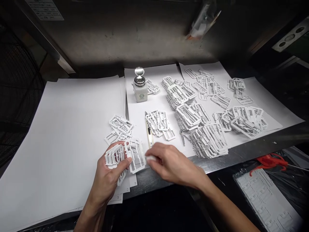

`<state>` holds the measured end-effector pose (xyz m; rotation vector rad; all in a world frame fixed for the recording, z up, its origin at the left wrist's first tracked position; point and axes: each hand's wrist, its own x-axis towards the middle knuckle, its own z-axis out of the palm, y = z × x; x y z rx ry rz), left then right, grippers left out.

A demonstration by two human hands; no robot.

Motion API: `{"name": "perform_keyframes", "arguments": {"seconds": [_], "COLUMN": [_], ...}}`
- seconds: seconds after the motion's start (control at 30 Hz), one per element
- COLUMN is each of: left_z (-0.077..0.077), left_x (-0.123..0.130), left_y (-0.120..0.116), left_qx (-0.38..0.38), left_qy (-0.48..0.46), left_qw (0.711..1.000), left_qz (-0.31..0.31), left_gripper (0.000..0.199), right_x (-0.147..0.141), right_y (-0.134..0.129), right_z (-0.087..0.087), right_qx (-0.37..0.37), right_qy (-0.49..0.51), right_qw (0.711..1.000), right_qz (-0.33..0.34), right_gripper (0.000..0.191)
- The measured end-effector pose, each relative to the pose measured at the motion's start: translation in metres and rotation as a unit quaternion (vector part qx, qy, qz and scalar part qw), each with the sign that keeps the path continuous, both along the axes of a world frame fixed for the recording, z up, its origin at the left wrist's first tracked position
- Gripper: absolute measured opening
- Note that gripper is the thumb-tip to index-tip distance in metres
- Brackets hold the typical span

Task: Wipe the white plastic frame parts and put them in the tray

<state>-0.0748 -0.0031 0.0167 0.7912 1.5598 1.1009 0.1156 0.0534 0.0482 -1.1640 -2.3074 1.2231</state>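
Observation:
My left hand (105, 177) grips a bundle of white plastic part frames (114, 157) close to the table's front edge. One frame (139, 168) juts out to the right from the bundle, its edge under my left thumb. My right hand (175, 164) is closed just right of that frame, with a small white piece (151, 158) between thumb and fingers; its kind cannot be made out. A yellowish utility knife (150, 137) lies behind my right hand, beside a loose pile of frames (162, 120). More frames (121, 124) lie scattered behind my left hand.
White paper sheets (79, 112) cover the metal table. A white pump bottle (141, 94) with a raised metal lid stands behind. Tall stacks of frames (209, 140) fill the right side. A red-handled tool (271, 161) and a sheet of white parts (269, 199) lie lower right.

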Motion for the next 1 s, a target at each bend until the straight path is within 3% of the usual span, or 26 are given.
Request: {"name": "perform_keyframes", "arguments": {"seconds": [0.07, 0.17, 0.3, 0.4, 0.5, 0.6, 0.7, 0.83, 1.0], "left_z": [0.000, 0.000, 0.001, 0.001, 0.000, -0.002, -0.003, -0.004, -0.005], "left_x": [-0.001, -0.001, 0.001, 0.002, 0.001, 0.000, 0.001, 0.001, 0.000], "left_y": [0.001, 0.002, 0.003, 0.002, 0.002, 0.003, 0.003, 0.002, 0.001], "left_qx": [-0.004, -0.011, -0.017, -0.014, -0.013, -0.013, -0.012, -0.001, -0.004], "left_qy": [-0.007, -0.020, -0.036, -0.031, -0.043, -0.050, -0.037, -0.012, -0.018], "left_qw": [1.000, 1.000, 0.999, 0.999, 0.999, 0.998, 0.999, 1.000, 1.000], "left_qz": [0.011, 0.017, 0.005, 0.009, 0.029, 0.032, 0.007, 0.001, 0.009], "left_gripper": [0.044, 0.043, 0.043, 0.045, 0.046, 0.044, 0.042, 0.044, 0.046], "right_x": [0.009, 0.014, -0.002, -0.012, -0.007, -0.001, -0.007, -0.017, -0.011], "right_y": [-0.004, -0.003, 0.007, 0.014, 0.014, 0.011, 0.013, 0.022, 0.025], "right_z": [0.003, 0.005, 0.002, -0.002, -0.004, -0.002, 0.002, 0.000, -0.006], "right_qx": [-0.042, -0.043, 0.006, 0.040, 0.036, 0.045, 0.069, 0.096, 0.123], "right_qy": [-0.030, -0.027, 0.058, 0.092, 0.036, -0.002, 0.042, 0.057, 0.006], "right_qw": [0.998, 0.997, 0.991, 0.988, 0.996, 0.994, 0.990, 0.992, 0.980], "right_qz": [0.029, -0.049, -0.125, -0.116, -0.073, -0.096, -0.111, -0.058, -0.156], "right_gripper": [0.012, 0.012, 0.015, 0.016, 0.011, 0.010, 0.013, 0.015, 0.013]}}
